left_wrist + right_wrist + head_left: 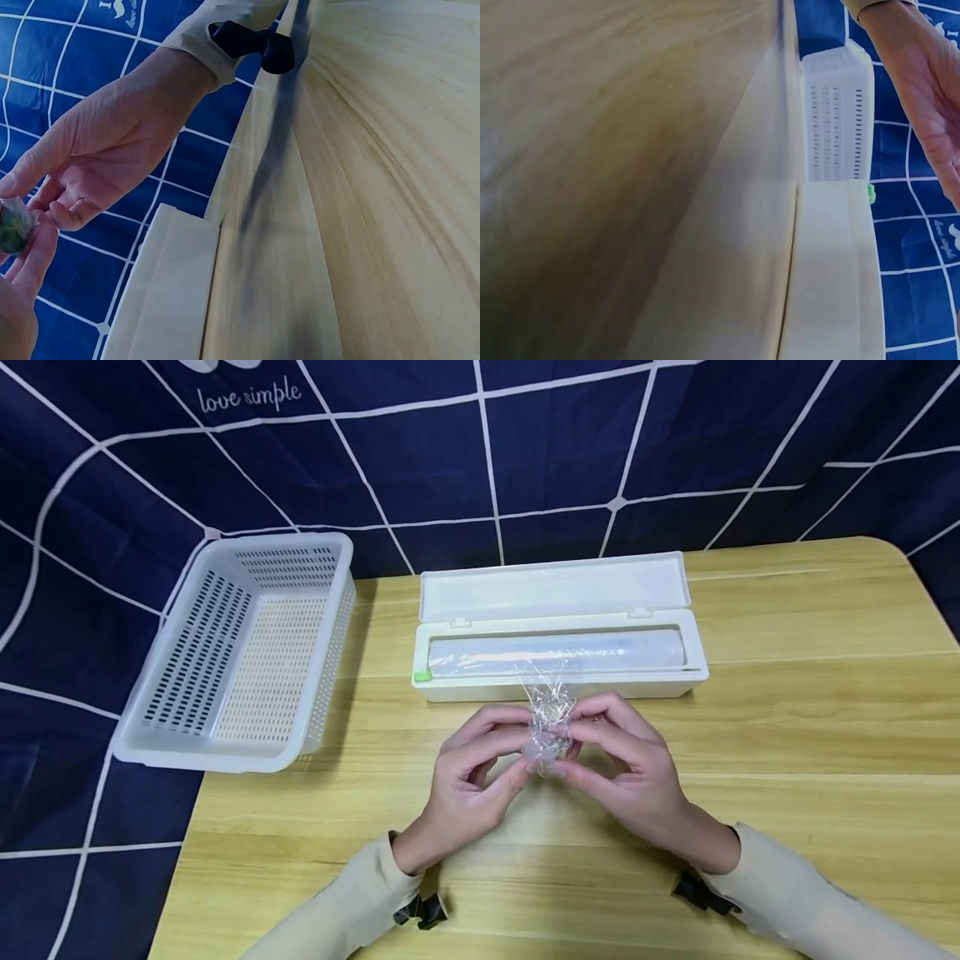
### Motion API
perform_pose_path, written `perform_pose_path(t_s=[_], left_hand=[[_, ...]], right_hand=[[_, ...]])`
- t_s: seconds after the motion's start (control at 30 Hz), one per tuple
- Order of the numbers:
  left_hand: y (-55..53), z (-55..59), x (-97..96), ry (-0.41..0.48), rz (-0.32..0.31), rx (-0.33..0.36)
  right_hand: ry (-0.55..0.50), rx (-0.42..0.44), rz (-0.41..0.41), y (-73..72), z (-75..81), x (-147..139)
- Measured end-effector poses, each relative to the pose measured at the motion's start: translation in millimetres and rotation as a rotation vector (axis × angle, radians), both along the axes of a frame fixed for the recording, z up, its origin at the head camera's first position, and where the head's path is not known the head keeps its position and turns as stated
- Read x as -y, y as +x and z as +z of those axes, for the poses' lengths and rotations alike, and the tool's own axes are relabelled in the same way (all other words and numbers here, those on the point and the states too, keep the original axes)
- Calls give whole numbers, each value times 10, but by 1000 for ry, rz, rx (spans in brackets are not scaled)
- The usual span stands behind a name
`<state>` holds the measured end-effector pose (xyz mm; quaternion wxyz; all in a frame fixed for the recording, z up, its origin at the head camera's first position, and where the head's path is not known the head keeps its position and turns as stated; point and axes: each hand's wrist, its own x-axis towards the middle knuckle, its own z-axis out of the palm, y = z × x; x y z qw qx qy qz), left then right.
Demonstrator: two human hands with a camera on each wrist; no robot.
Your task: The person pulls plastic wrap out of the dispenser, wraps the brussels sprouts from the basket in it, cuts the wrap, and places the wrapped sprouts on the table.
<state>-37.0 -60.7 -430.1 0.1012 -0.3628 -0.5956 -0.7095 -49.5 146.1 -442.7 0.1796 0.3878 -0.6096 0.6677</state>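
Observation:
A small bundle of crinkled clear plastic wrap (550, 718) is held up between both hands, loose ends sticking out on its far side. My left hand (471, 768) pinches it from the left with thumb and fingertips. From the other side, my right hand (633, 768) pinches it too, fingers bent. In the left wrist view something dark green shows through the wrapped bundle (13, 229); its kind is unclear. Just beyond the hands is a white cling film box (558, 689), lid (555, 587) tipped back, with a roll of clear film (555, 652) inside.
A white perforated plastic basket (318, 668) stands on the left of the wooden table (810, 727). A small green piece (423, 676) sits at the box's left end. Behind the table hangs a dark blue cloth (555, 452) with white lines.

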Motion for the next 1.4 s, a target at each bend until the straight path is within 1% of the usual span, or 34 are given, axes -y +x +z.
perform_pose_path(t_s=[0.1,0.23,0.3,0.33,0.43,0.53,0.67,0.8,0.9,1.1,1.27,1.4], left_hand=[[8,6,-7,-8,4,2],[14,18,-13,-18,21,7],[12,28,-15,-23,28,5],[11,33,-17,-26,32,3],[9,46,-15,-34,41,2],[7,53,-5,-25,34,36],[-10,42,16,-2,8,88],[-30,21,37,-14,1,78],[-34,7,47,-25,-3,70],[-21,1,51,-28,-24,82],[-23,7,56,-35,-30,86],[-27,13,58,-27,-50,98]], right_hand=[[-3,-8,-23,-4,-1,11],[10,-46,-124,2,-2,33],[-5,-59,-153,8,-3,46],[-19,-59,-154,10,-1,53],[-73,-46,-114,5,9,73],[-91,-34,-98,-7,31,84],[-66,-32,-98,-21,69,80],[-35,-20,-77,-23,102,61],[3,-3,-80,-7,132,39],[80,66,-90,25,205,-2],[97,91,-94,38,242,-8],[80,111,-75,39,235,-5]])
